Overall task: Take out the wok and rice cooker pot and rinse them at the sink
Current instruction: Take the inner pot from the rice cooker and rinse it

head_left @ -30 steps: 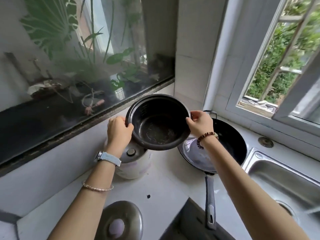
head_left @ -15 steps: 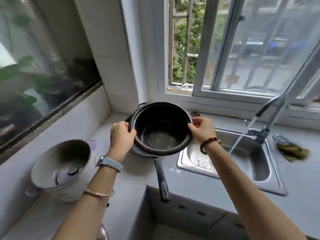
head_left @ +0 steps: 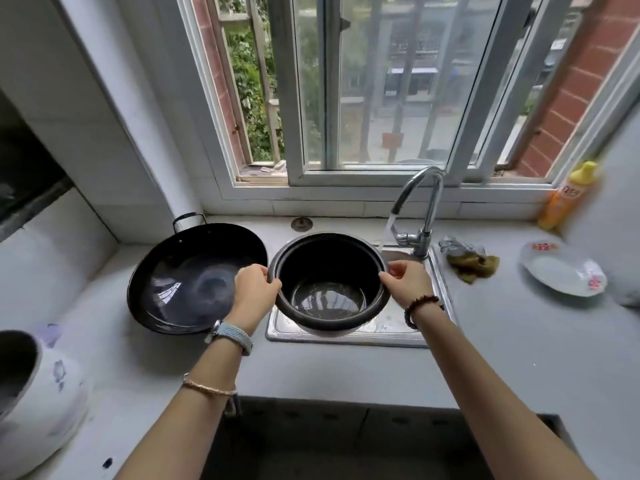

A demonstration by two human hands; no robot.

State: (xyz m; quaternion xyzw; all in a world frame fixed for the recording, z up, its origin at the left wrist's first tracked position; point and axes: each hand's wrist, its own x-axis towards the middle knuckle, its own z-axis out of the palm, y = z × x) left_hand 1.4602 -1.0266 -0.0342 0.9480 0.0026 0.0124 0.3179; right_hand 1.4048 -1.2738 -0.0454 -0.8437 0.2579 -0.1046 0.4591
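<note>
The rice cooker pot (head_left: 330, 282) has a dark, smooth, glossy lining. The wok (head_left: 194, 282) is dark glossy metal. The sink (head_left: 349, 336) and faucet (head_left: 420, 202) are shiny bare metal.

White tiled wall (head_left: 114, 140), sliding window (head_left: 381, 98), daylight

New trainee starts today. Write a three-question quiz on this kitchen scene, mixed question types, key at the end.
1. True or false: the left hand and right hand both grip the rice cooker pot by its rim, above the sink.
2. The wok sits: A in the sink; B on the counter left of the sink; C on the windowsill.
3. Fill in: water runs from the ____.
Key: 1 true; 2 B; 3 faucet.
</note>
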